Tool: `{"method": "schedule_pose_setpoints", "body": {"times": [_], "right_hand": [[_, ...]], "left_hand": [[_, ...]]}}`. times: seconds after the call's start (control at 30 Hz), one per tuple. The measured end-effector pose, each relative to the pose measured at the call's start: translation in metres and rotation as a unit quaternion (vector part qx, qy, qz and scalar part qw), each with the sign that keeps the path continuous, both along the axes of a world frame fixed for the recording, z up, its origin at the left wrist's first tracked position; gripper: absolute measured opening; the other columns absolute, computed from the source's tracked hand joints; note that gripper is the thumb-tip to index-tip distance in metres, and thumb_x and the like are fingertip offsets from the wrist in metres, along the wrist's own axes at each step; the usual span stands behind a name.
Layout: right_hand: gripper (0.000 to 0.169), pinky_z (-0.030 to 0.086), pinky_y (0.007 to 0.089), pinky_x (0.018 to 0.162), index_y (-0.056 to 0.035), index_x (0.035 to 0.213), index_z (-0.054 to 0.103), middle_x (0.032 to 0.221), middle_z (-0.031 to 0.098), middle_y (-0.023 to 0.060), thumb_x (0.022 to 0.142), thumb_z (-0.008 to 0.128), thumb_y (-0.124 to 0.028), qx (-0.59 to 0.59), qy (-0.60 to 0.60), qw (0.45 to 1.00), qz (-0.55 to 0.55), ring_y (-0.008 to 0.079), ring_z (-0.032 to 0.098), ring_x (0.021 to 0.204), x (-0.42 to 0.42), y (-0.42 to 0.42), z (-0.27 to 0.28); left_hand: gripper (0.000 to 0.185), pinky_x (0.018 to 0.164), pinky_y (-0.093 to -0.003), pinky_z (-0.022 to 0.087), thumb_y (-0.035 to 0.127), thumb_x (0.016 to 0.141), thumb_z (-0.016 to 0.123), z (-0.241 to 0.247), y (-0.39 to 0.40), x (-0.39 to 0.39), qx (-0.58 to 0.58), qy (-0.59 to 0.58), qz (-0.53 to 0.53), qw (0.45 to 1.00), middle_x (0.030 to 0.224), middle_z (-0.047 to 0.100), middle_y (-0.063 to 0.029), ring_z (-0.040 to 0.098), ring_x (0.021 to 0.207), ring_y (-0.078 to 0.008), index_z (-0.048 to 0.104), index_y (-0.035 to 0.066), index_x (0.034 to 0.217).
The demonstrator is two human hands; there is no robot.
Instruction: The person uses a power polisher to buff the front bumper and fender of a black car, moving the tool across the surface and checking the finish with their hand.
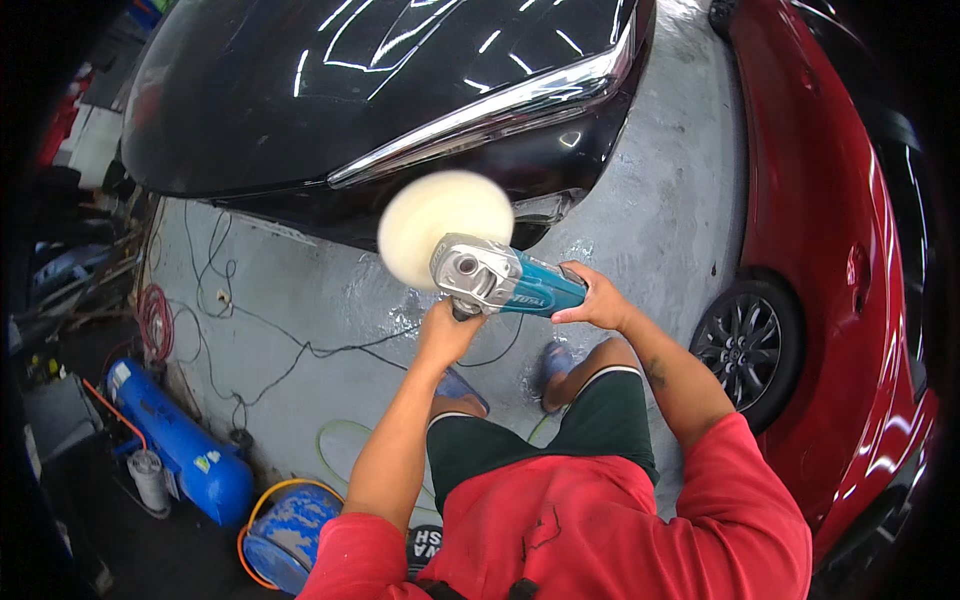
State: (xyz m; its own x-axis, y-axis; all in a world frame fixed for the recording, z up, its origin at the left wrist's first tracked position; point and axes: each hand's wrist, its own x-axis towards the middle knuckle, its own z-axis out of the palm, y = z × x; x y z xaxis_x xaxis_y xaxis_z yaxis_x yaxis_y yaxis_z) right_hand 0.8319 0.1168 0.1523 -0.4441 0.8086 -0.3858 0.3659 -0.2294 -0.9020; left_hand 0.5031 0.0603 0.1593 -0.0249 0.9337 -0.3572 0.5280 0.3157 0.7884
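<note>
Both my hands are on a teal and silver Total angle polisher (517, 281), held out in front of me at the front end of a black car (247, 112). My left hand (448, 330) wraps the dark side handle below the silver gear head. At the rear of the teal body, my right hand (596, 298) grips the housing. The round cream polishing pad (442, 217) looks blurred, as if spinning. It overlaps the dark bumper (547, 157) below the long chrome-edged headlight (495, 112); whether it touches the paint I cannot tell.
A red car (802, 225) stands close on my right. Dark cords (307, 346) trail over the wet grey floor (660, 180) near my feet. At lower left are a blue air tank (180, 442), a scuffed blue drum (296, 521) and a coiled red hose (155, 322).
</note>
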Motion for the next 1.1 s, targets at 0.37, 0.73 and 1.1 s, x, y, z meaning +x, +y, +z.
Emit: {"method": "schedule_pose_setpoints", "body": {"times": [0.37,0.73,1.1], "right_hand": [[0.102,0.057,0.0447,0.103,-0.0158,0.147,0.064,0.132,0.077,0.0184,0.064,0.099,-0.065,0.005,-0.199,0.971,0.135,0.0385,0.074,0.122,0.059,0.058,0.125],[0.103,0.055,0.0421,0.106,-0.0032,0.147,0.061,0.129,0.077,0.0196,0.067,0.103,-0.051,0.034,-0.18,0.974,0.137,0.0318,0.073,0.121,0.144,0.138,0.207],[0.096,0.058,0.0415,0.098,-0.0035,0.144,0.063,0.119,0.078,0.0194,0.068,0.105,-0.043,0.049,-0.237,0.954,0.178,0.0273,0.075,0.11,0.185,0.188,0.22]], "left_hand": [[0.04,0.087,-0.0417,0.06,0.023,0.084,0.09,0.068,0.002,0.095,-0.139,-0.019,0.224,0.965,0.109,0.083,-0.0202,0.081,0.103,-0.0287,0.082,0.0,0.116],[0.051,0.086,-0.0506,0.061,0.047,0.081,0.089,0.171,0.071,0.188,-0.142,0.028,0.215,0.966,0.103,0.08,-0.0254,0.078,0.102,-0.0432,0.083,0.005,0.109],[0.049,0.087,-0.0536,0.061,0.051,0.083,0.084,0.147,0.101,0.256,-0.146,0.003,0.252,0.957,0.102,0.079,-0.0259,0.076,0.102,-0.0464,0.083,0.007,0.105]]}}
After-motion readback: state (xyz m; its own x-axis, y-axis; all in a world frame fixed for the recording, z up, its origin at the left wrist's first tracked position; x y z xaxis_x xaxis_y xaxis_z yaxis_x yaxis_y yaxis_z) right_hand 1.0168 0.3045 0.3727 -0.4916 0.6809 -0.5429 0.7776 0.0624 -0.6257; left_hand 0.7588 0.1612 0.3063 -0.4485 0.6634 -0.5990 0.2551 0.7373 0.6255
